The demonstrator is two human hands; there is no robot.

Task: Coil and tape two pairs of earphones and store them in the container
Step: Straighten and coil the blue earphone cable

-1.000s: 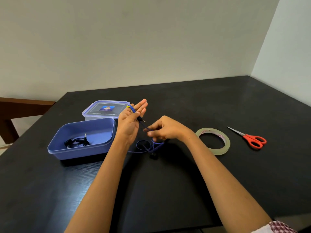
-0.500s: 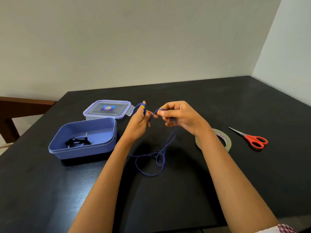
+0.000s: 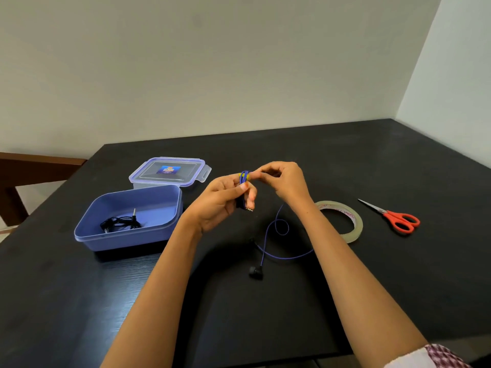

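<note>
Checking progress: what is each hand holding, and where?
The left hand grips the blue earphones by their coil; the right hand pinches the cord at its top.

The blue earphones point(image 3: 244, 178) are sitting partly coiled round the left hand point(image 3: 225, 199), loose cord trailing down to the table point(image 3: 345, 160), where a black earbud point(image 3: 256, 272) is lying. The black earphones point(image 3: 119, 223) are lying bundled inside the open blue container point(image 3: 127, 241).

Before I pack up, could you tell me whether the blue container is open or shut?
Open: the lid lies behind the container.
</note>
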